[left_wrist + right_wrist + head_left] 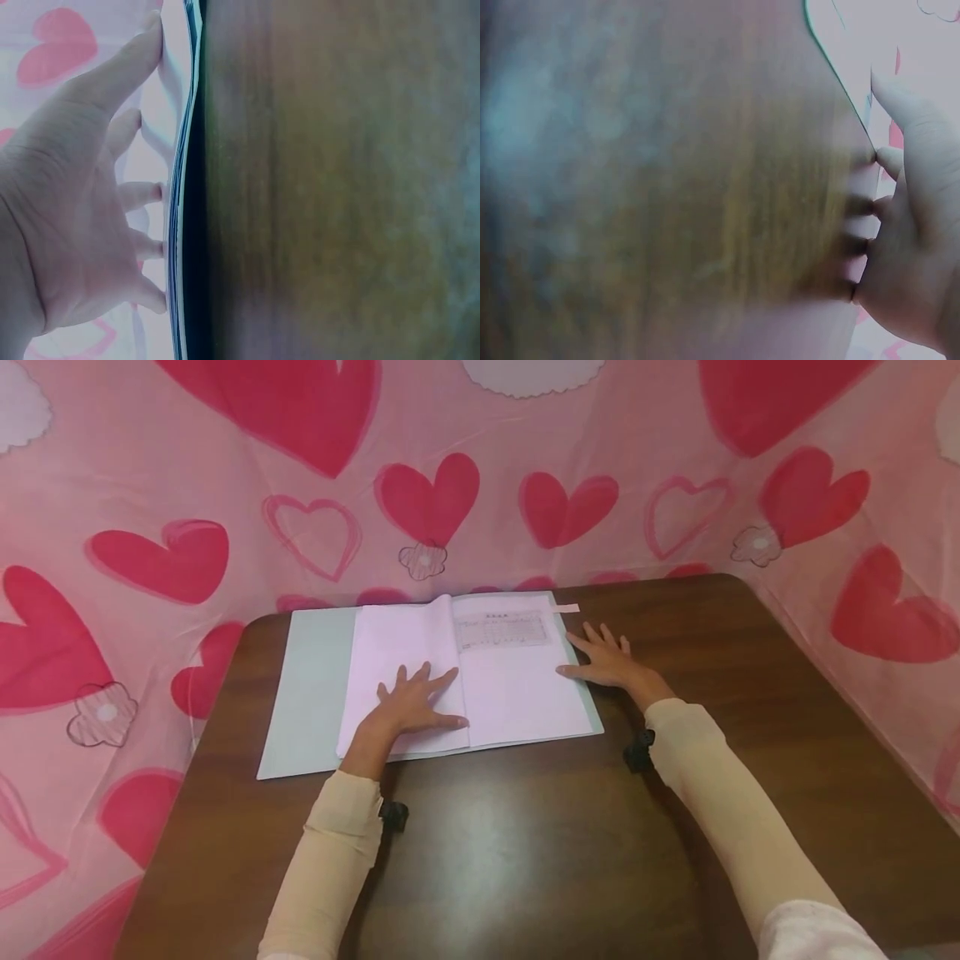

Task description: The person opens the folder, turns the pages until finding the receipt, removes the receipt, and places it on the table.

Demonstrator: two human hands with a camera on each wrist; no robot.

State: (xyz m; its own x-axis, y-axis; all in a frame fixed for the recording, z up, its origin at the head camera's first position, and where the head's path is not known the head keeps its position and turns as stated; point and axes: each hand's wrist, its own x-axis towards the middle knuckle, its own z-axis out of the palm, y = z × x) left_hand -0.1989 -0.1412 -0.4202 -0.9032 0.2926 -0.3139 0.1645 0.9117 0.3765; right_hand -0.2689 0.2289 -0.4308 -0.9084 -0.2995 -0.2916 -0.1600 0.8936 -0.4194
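A booklet with a pale green cover point(311, 693) lies spread out on the table. Its left page point(371, 652) is plain white, while the right page point(517, 702) carries a grey printed block point(502, 631) near the top. My left hand point(412, 706) rests on the left page, fingers spread and thumb close to the fold. In the left wrist view, that hand point(82, 180) reaches over the stacked page edges point(178, 225). My right hand point(603, 660) is at the right edge, thumb and index finger touching the border and the other fingers on the wood.
A small pink tab point(566, 608) sticks out past the booklet's upper right edge. The dark wooden table point(510, 843) stretches toward me and to the right. Behind it hangs a pink cloth point(495, 435) with red hearts. Black wrist cameras point(393, 816) sit beneath both sleeves.
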